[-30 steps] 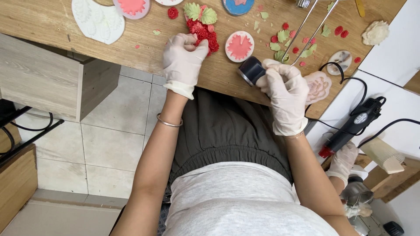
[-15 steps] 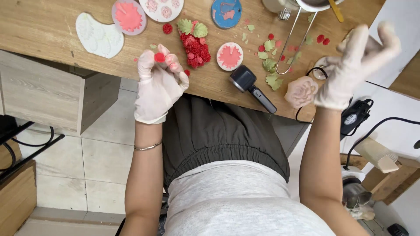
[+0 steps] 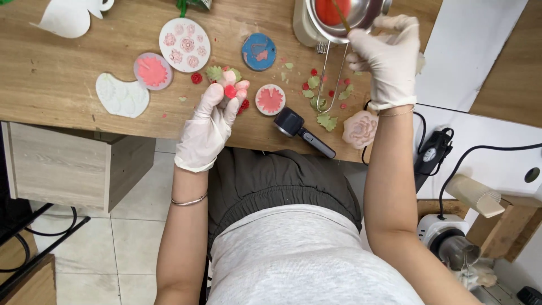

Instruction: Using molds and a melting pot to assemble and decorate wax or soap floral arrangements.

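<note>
**Red piece pinched, stick in the pot**

I see my left hand [image 3: 208, 127] pinching a small red wax piece [image 3: 230, 91] in gloved fingertips, just left of the round pink mould [image 3: 270, 99]. My right hand [image 3: 385, 59] grips a thin stick [image 3: 340, 15] in the shiny metal pot [image 3: 344, 17], up right of that mould. Bare wooden table [image 3: 73, 73] lies left.

red flower piece [image 3: 230, 91], white gloves [image 3: 206, 130], blue mould [image 3: 258, 51]

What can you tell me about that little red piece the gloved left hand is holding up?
The little red piece is a small, rounded, bright red lump, waxy or clay-like in look. It is pinched between the fingertips of the left hand, which wears a white glove, and is held just above the wooden table near its front edge. Pale pinkish bits sit beside it in the same grip. Its finer shape is too small to tell.
</note>
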